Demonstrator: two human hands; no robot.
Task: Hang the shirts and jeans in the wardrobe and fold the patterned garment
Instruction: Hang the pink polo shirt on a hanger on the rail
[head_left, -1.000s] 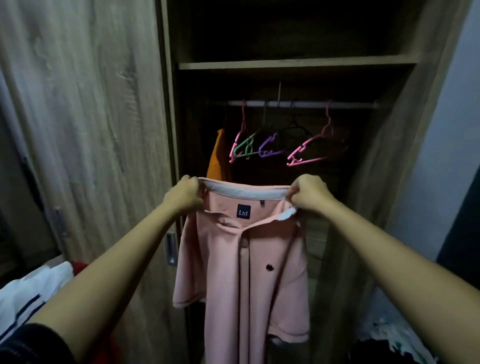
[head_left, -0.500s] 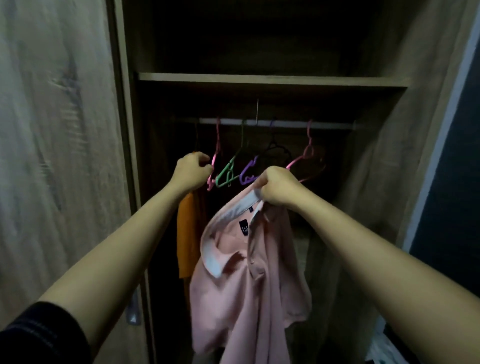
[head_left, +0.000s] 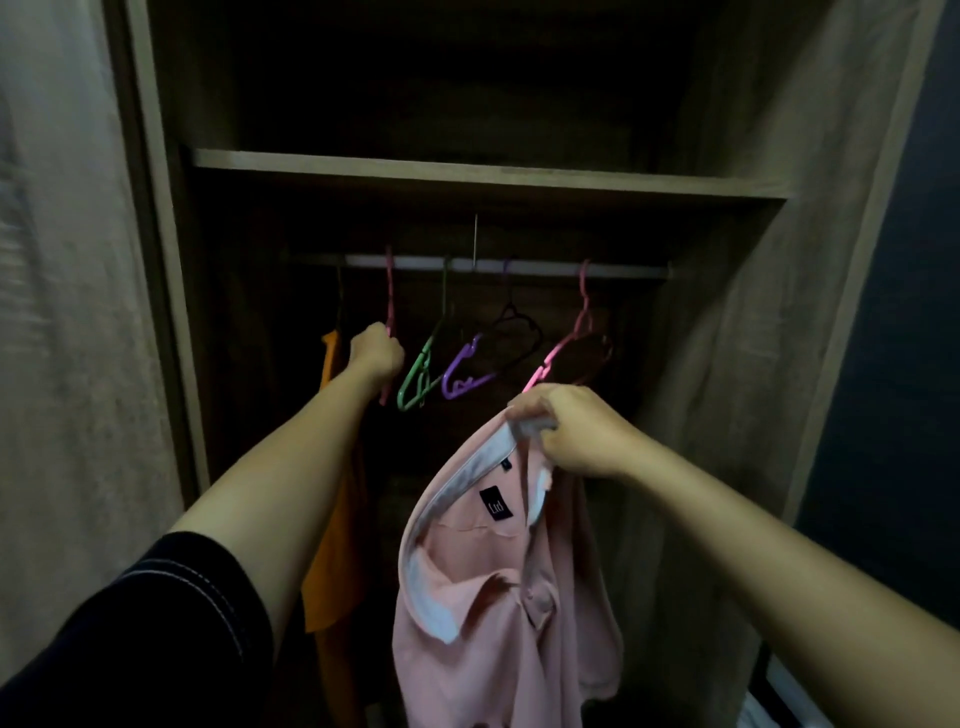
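A pink polo shirt (head_left: 498, 613) with a white collar and a dark neck label dangles in front of the open wardrobe. My right hand (head_left: 571, 431) is shut on its collar at one side, so it hangs lopsided. My left hand (head_left: 375, 358) reaches into the wardrobe and grips a pink hanger (head_left: 388, 306) that hooks over the white rail (head_left: 519, 266). Along the rail to the right hang a green hanger (head_left: 421, 379), a purple hanger (head_left: 462, 374), a black hanger (head_left: 514, 332) and another pink hanger (head_left: 566, 343), all bare.
An orange garment (head_left: 332, 545) hangs at the rail's left end, partly behind my left arm. A wooden shelf (head_left: 488, 174) spans the wardrobe above the rail. The wardrobe door (head_left: 67, 312) stands at the left, its side panel (head_left: 753, 312) at the right.
My left hand let go of the shirt collar and reached up to grip the pink hanger. The shirt now hangs from my right hand alone. The view moved closer to the wardrobe.
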